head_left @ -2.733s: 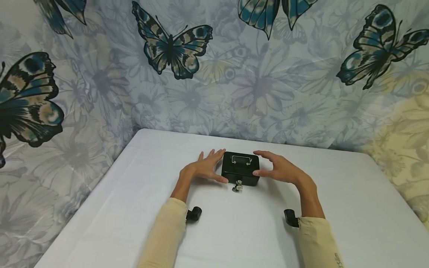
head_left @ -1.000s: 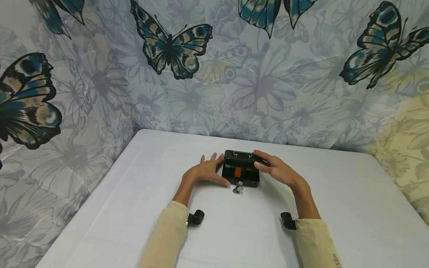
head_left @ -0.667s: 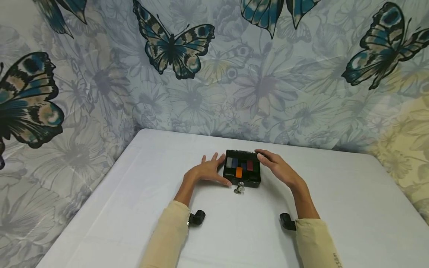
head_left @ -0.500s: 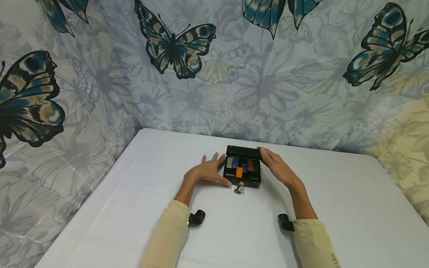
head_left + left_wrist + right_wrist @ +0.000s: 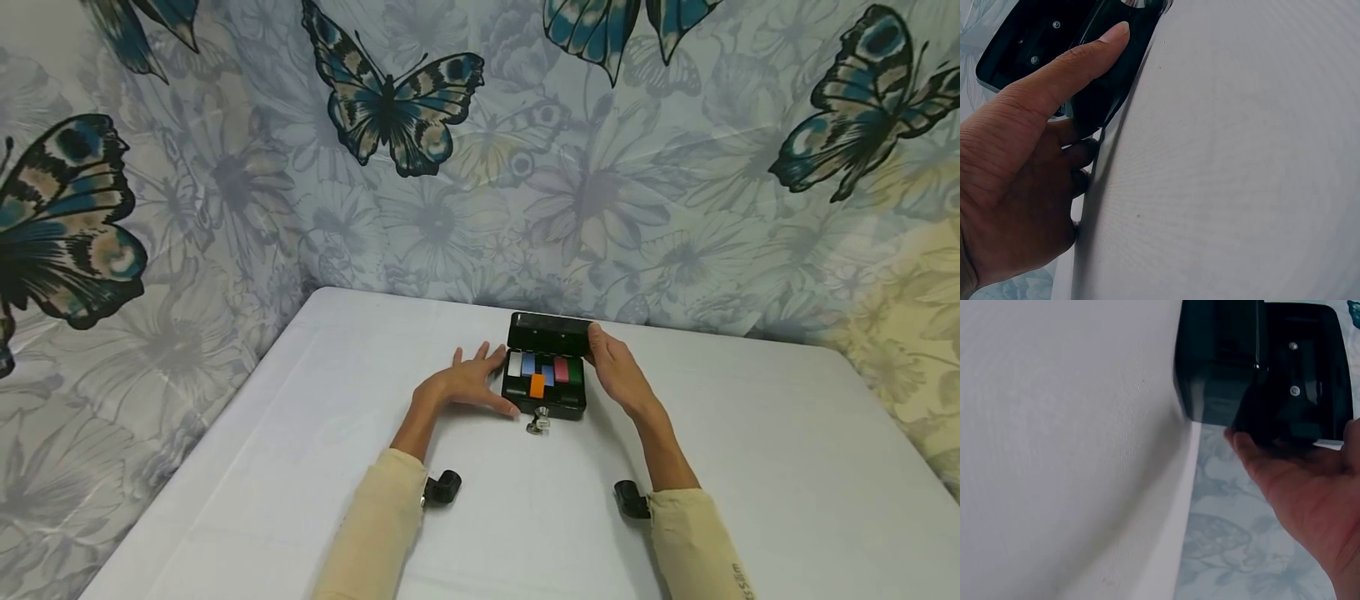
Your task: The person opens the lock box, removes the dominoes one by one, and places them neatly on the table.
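A black cash box (image 5: pixel 558 412) sits on the white table with its lid (image 5: pixel 551 335) raised. Coloured flat pieces fill its inside, among them a white piece (image 5: pixel 514 364), an orange piece (image 5: pixel 537 386) and a pink piece (image 5: pixel 561 369). A small key bunch (image 5: pixel 537 421) hangs at the front lock. My left hand (image 5: pixel 463 383) presses the box's left side with spread fingers, its thumb (image 5: pixel 1094 56) lying along the front. With my right hand (image 5: pixel 621 372) I hold the lid's right edge; in the right wrist view the fingers (image 5: pixel 1272 472) reach behind the lid (image 5: pixel 1313 369).
The white table (image 5: pixel 300 433) stretches wide around the box. Behind it and at the left hangs a butterfly-patterned cloth (image 5: pixel 420 233). A black wrist camera (image 5: pixel 444 487) sits at the left sleeve, another black camera (image 5: pixel 632 500) at the right one.
The lid has swung from closed up and backward, showing the coloured pieces. My right hand moved from the box's right side to the lid's edge, following it back. My left hand barely moved.
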The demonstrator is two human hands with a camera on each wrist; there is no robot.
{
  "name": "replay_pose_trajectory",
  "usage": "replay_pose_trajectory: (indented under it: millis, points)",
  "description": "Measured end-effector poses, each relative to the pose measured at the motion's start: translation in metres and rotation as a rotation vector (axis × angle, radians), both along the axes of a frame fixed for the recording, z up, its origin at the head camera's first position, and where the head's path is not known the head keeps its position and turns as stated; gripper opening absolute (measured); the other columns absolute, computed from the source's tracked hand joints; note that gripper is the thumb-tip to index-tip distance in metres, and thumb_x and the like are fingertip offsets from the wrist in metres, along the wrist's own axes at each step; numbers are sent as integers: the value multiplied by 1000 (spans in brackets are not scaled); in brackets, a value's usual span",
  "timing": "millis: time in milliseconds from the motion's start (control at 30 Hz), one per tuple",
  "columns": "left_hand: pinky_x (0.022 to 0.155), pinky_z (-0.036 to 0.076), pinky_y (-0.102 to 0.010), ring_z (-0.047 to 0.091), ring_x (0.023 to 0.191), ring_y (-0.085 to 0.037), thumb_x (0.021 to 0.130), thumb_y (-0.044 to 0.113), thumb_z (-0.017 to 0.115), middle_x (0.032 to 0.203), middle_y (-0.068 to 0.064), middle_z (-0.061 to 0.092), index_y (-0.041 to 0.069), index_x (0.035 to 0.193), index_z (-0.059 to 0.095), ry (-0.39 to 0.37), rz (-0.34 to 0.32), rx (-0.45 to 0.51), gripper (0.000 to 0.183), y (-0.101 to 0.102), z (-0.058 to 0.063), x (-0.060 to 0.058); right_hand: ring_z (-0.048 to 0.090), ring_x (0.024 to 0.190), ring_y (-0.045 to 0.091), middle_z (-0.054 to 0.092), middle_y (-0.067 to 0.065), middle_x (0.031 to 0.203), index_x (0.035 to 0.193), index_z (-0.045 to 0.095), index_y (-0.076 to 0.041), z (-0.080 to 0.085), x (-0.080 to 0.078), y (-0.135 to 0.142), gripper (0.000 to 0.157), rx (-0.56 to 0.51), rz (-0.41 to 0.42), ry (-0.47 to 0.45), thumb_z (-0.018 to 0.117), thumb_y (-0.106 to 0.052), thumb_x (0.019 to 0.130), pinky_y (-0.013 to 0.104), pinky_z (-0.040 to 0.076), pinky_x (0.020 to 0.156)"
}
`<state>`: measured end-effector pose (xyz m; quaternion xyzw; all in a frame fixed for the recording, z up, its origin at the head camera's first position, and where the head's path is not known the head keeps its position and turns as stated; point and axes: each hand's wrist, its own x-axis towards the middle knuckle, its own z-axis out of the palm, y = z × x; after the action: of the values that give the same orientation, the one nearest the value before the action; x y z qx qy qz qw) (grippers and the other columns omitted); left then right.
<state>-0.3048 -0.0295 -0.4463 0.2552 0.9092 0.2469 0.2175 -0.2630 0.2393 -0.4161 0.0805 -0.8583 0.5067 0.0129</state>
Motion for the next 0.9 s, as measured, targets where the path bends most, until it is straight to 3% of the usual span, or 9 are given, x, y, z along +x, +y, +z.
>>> replay_pose_trajectory:
  millis: [267,467,633,900]
  points:
    - [133,-10,-60,-1,167,-26,85,54,81,178,-10,6,15,170,11,1,-4,0,116,-2,-1,-1,43,149,47,40,32,161,158,34,10,1,-3,-5,78,-6,-62,-63,18,-53,113,55,35,125]
    - [132,-10,-61,-2,167,-25,84,54,81,179,-6,7,14,169,13,15,-29,7,116,-2,-2,-1,39,153,44,36,29,166,163,25,5,-2,-7,-8,71,-33,-106,-159,20,-47,114,54,33,128]
    - [132,-10,-61,-4,167,-24,84,55,81,179,-3,7,14,169,14,12,-34,3,116,-1,-2,-1,35,156,43,31,27,169,165,18,3,-1,-8,-8,73,-57,-97,-212,18,-48,114,53,30,129]
    - [132,-10,-61,-4,167,-24,84,55,80,179,-3,6,14,169,13,8,-38,-1,116,-1,-1,-2,38,155,40,34,27,167,165,20,4,-1,-9,-4,73,-125,-78,-235,18,-48,114,50,30,129]
